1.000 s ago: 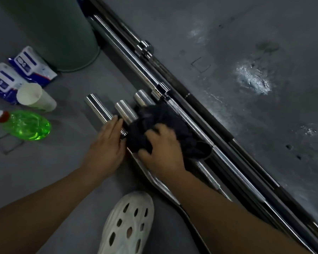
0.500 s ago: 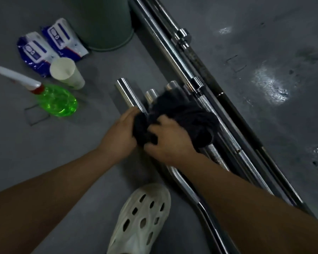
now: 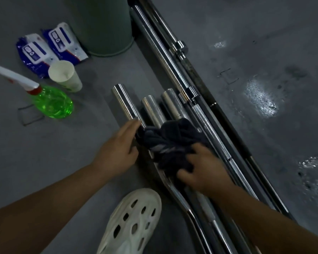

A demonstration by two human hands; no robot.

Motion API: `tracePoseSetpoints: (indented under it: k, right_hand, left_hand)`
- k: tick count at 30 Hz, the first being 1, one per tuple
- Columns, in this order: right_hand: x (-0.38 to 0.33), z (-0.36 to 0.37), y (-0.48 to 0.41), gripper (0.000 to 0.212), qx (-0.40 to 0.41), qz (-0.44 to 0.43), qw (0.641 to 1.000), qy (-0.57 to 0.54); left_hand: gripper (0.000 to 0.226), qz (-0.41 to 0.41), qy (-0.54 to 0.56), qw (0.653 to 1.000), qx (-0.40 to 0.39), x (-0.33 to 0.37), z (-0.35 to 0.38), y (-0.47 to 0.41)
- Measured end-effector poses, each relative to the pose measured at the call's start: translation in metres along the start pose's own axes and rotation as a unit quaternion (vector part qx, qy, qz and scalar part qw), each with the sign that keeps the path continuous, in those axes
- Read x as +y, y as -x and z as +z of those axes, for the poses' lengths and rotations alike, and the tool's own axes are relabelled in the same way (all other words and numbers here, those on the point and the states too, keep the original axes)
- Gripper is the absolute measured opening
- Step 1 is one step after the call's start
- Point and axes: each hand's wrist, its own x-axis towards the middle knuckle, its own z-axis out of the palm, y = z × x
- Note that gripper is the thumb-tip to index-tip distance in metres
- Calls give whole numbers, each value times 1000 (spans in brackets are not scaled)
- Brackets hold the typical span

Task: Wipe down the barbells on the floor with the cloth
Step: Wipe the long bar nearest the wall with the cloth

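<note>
1. Since earlier, the dark bunched cloth sits nearer the person on the chrome steel barbells.
2. Right hand grip curls into the cloth; left hand rests flat on the leftmost bar.
3. Bar axis runs forward; sleeve ends lie beyond the grip.

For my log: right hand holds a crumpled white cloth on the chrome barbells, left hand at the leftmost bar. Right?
No: in the head view the crumpled cloth is dark navy, not white. The right hand, chrome barbells and left hand are as stated.
</note>
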Motion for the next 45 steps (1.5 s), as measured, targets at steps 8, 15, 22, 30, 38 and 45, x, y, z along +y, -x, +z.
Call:
tracePoseSetpoints:
  k: [8,15,22,30,38,45]
  right_hand:
    - [30,-12,-95,38,116,136,982,-53]
    - [51,-44,36,34,-108,69,992,9]
    - [68,-16,-31,68,109,201,971,-64]
    - [104,-8,161,65,66,435,898,-20]
    - [123,-45,167,23,366,612,689,-131]
    - [78,28,173,37,171,463,868,-52]
  left_hand:
    - [76,68,-81,994,-23,28,11,-28]
    - [74,149,-97,983,-47,70,39,-91]
    - [67,207,-42,976,-54,115,85,-152]
    - [66,422,-151,857,-254,157,135,-118]
    - [66,450,-209,824,-275,214,172,-144]
    - [57,496,-267,792,-235,200,190,-171]
